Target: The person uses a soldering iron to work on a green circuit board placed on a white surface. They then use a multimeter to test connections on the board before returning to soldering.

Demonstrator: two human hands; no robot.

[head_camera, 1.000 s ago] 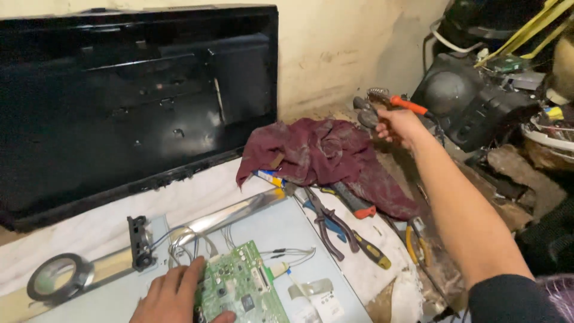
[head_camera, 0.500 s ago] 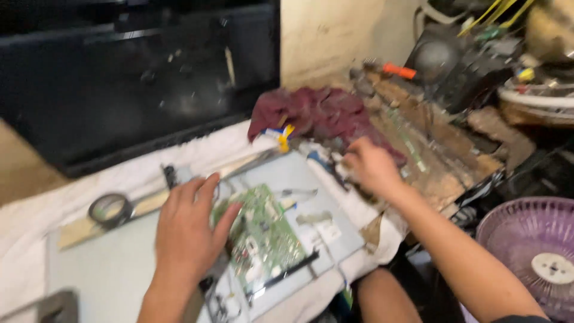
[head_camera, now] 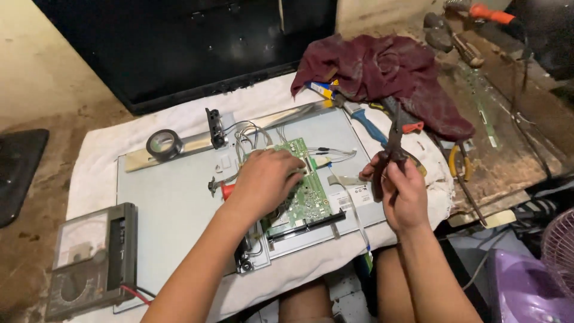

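Observation:
My left hand (head_camera: 263, 182) lies palm down on a green circuit board (head_camera: 308, 197) that sits on a grey metal panel (head_camera: 173, 203). My right hand (head_camera: 403, 191) is closed around the dark handles of long-nose pliers (head_camera: 391, 140), whose jaws point up and away from me, just right of the board. White and grey wires (head_camera: 251, 134) loop from the board's top edge. A flat ribbon cable (head_camera: 344, 179) lies between the board and my right hand.
An analogue multimeter (head_camera: 89, 257) rests at the panel's front left, a roll of black tape (head_camera: 164, 143) at its back left. A maroon rag (head_camera: 388, 72), screwdrivers (head_camera: 365, 122) and yellow-handled pliers (head_camera: 457, 161) lie at the right. A black screen (head_camera: 179, 42) leans behind. A purple fan (head_camera: 538, 263) stands at the lower right.
My right hand came back from the far right bench to the panel and now holds the long-nose pliers. My left hand stayed on the circuit board. The view tilted down.

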